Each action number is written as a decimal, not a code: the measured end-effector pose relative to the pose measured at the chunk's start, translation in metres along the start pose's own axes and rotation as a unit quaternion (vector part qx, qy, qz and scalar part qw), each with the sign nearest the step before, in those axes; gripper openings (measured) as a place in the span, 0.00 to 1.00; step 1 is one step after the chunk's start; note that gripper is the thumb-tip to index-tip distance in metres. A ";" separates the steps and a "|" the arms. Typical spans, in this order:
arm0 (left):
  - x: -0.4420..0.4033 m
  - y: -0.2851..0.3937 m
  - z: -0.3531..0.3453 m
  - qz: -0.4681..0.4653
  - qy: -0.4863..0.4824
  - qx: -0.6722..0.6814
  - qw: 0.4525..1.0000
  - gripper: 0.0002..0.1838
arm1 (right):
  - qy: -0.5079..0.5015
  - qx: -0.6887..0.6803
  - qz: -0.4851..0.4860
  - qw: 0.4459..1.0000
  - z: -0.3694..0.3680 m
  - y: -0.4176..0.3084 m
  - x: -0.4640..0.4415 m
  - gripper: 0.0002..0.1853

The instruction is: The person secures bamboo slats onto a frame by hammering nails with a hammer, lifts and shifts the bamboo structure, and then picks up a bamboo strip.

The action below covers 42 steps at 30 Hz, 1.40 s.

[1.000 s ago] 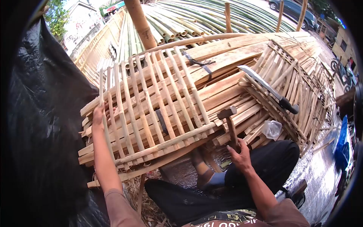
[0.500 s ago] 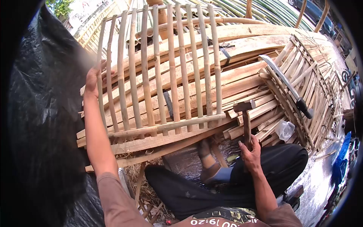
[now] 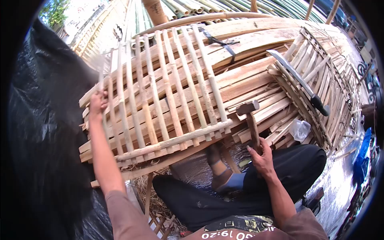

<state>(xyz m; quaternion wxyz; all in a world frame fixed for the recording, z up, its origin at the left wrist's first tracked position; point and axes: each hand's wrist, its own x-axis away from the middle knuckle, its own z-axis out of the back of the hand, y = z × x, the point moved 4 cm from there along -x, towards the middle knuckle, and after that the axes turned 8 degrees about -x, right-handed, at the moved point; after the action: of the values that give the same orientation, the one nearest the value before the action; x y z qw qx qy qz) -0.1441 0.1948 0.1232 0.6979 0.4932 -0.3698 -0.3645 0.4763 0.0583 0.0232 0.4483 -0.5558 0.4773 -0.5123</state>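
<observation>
A slatted bamboo frame (image 3: 172, 90) lies over a stack of split wood strips, its near crossbar toward my lap. My left hand (image 3: 98, 105) is closed round the outermost slat at the frame's left side. In my right hand (image 3: 262, 157), above my knee, is the wooden handle of a hammer (image 3: 249, 109); the hammer's head points up, close to the frame's near right corner.
A machete (image 3: 294, 77) with a black handle rests on slatted pieces at the right, near a clear plastic container (image 3: 300, 130). Black sheeting (image 3: 48, 132) hangs at the left. Long bamboo poles (image 3: 192, 9) and an upright post (image 3: 155, 12) stand beyond the wood stack (image 3: 244, 78).
The frame's far side rose towards upright half a second ago and is now lower again, with my left hand still on it. The hammer stays in my right hand.
</observation>
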 end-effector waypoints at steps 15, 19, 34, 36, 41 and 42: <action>0.087 0.084 0.008 -0.070 -0.047 0.058 0.995 0.08 | -0.015 0.022 -0.009 1.000 0.004 0.007 0.002 0.19; 0.110 0.125 0.018 -0.113 -0.008 0.024 0.993 0.11 | -0.012 0.003 0.003 1.000 0.006 0.007 0.002 0.18; 0.155 0.494 0.073 -0.509 0.147 -0.488 0.693 0.24 | 0.002 -0.063 -0.004 0.998 0.010 0.017 0.003 0.17; 0.176 0.488 0.021 -0.652 0.235 -0.500 0.519 0.23 | 0.003 -0.077 -0.003 0.997 0.010 0.016 0.004 0.17; 0.196 0.455 -0.043 -0.528 0.290 -0.625 0.496 0.28 | 0.021 -0.097 -0.015 0.995 0.014 0.011 0.006 0.16; 0.205 0.443 -0.064 -0.584 0.255 -0.635 0.437 0.26 | 0.021 -0.122 -0.021 0.992 0.012 0.007 0.006 0.15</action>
<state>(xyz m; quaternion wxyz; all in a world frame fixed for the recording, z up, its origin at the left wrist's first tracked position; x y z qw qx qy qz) 0.0705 0.1523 0.5640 0.4991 0.0814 0.5359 -0.6761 0.4880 0.0515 0.0166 0.3558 -0.6058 0.5336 -0.4709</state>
